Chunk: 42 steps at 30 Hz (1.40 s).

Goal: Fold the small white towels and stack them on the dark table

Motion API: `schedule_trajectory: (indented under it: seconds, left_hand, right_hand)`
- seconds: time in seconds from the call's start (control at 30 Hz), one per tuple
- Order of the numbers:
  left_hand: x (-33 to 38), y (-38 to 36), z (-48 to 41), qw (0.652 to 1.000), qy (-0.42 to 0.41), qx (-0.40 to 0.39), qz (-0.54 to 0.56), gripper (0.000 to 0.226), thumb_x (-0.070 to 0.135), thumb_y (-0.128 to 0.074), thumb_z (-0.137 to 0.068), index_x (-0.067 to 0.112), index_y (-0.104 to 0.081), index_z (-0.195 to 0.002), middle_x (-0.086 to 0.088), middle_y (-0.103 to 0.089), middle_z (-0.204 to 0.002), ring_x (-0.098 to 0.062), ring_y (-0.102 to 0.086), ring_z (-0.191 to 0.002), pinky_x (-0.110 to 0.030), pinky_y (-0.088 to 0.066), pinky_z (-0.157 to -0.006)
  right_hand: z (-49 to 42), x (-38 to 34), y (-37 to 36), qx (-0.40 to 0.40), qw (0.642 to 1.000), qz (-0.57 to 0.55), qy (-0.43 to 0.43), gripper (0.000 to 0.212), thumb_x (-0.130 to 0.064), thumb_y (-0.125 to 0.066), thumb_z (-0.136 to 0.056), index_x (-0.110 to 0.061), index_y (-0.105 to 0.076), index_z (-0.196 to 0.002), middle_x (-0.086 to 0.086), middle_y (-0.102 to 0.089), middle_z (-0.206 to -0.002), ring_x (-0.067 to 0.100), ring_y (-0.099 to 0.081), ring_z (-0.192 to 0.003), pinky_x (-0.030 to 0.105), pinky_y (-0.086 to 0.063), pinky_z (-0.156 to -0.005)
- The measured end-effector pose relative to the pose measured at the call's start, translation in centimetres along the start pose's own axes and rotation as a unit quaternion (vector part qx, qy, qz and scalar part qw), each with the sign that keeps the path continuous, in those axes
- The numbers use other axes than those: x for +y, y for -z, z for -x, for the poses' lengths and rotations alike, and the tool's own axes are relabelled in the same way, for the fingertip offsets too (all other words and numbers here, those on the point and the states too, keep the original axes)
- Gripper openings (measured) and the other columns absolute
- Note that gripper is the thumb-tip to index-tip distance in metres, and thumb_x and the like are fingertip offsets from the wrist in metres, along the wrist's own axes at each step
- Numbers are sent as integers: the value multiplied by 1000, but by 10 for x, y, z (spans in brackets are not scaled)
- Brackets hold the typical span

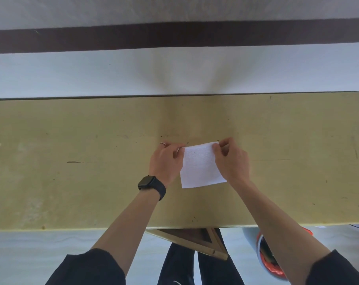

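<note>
Lower right: orange-rimmed container (266, 255) below the table edge, mostly behind the right forearm; contents unreadable. Centre: small white towel (201, 169) over the tan table (71, 161). Left hand (166, 159) and right hand (232, 161) each pinch a far corner, grip closed on cloth. Pale floor (71, 75) beyond; dark band (174, 36) across the frame top.

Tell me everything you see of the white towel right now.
The white towel is small, roughly square, with a finely textured cloth surface. It sits slightly skewed near the middle of the tan table, its near edge apparently resting on the top. The left hand pinches its far left corner, the right hand its far right corner. Whether it is already folded cannot be told.
</note>
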<state>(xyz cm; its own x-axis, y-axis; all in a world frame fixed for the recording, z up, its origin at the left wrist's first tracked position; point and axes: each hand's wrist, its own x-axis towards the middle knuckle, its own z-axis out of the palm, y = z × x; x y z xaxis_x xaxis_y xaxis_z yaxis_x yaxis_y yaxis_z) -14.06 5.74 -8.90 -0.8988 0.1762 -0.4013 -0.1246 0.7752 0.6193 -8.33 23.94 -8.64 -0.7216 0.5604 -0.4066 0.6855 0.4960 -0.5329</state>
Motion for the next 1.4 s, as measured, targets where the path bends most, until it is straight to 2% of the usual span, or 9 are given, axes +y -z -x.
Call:
schedule_trajectory:
  seconds: [0.13, 0.27, 0.43, 0.63, 0.87, 1.0, 1.13, 1.3, 1.4]
  left_hand:
    - [1, -6, 7, 992, -51, 23, -113, 32, 31, -49, -98, 28, -59, -128, 1, -56, -123, -22, -56, -105, -36, -51, -82]
    - [-12, -24, 24, 952, -192, 103, -216, 44, 29, -56, -92, 20, -52, -135, -11, -53, -138, -35, -51, -121, -48, -46, -97]
    - [-35, -47, 35, 942, -205, 24, -265, 61, 49, -31, -101, 25, -21, -157, 2, -12, -165, -22, -14, -151, -53, -7, -121]
    - [-45, -49, 44, 938, -212, -1, -274, 66, 52, -30, -101, 27, -10, -158, 8, 8, -165, -21, -3, -153, -53, -1, -121]
    - [-68, -47, 104, 938, -224, -20, -263, 65, 47, -33, -101, 27, -10, -158, 6, 2, -166, -20, -6, -152, -57, -15, -119]
    - [-42, -35, 121, 981, -68, 41, -178, 65, 48, -47, -95, 27, -24, -152, -1, -31, -157, -26, -33, -140, -47, -28, -112]
    - [-3, -27, 112, 978, 183, 17, -94, 53, 51, -53, -92, 18, -44, -133, -6, -50, -134, -26, -42, -124, -40, -35, -99]
    - [6, -30, 95, 961, 275, -11, 19, 37, 40, -61, -87, 19, -56, -117, -5, -53, -121, -27, -49, -114, -45, -44, -98]
    - [8, -24, 94, 962, 256, -21, 96, 21, 28, -61, -87, 19, -54, -105, -3, -58, -109, -26, -55, -102, -45, -50, -91]
  right_hand:
    - [5, 1, -1, 30, 999, 33, 8, 26, -51, -47, -96, -27, -54, -104, -17, -62, -94, 16, -58, -84, 33, -46, -69]
    - [30, 18, -16, 133, 971, 79, 183, 27, -35, -52, -96, -18, -61, -116, 1, -56, -124, 25, -51, -107, 35, -42, -82]
    - [42, 46, -40, 45, 942, 176, 282, 55, -34, -32, -103, -12, -33, -153, 4, -22, -163, 18, -18, -151, 44, -20, -118]
    - [55, 54, -42, -13, 944, 222, 245, 62, -41, -21, -104, -13, -8, -158, 0, 0, -167, 15, 0, -153, 52, -5, -122]
    - [125, 68, -48, -3, 959, 171, 226, 58, -37, -38, -100, -12, -33, -153, 3, -20, -164, 19, -17, -151, 53, -19, -118]
    - [129, 47, -30, 44, 996, 43, 57, 46, -36, -56, -95, -20, -46, -137, 0, -39, -146, 23, -36, -131, 35, -29, -104]
    - [110, 28, -21, -2, 994, -37, -106, 48, -38, -63, -89, -17, -46, -128, 2, -52, -124, 24, -47, -115, 41, -45, -95]
    - [95, 11, -10, -80, 974, -95, -190, 27, -25, -66, -86, -21, -50, -107, -4, -61, -100, 19, -59, -89, 33, -46, -69]
    - [96, 13, -3, -109, 968, -114, -193, 18, -24, -66, -85, -20, -56, -100, -6, -63, -90, 15, -59, -81, 30, -46, -64]
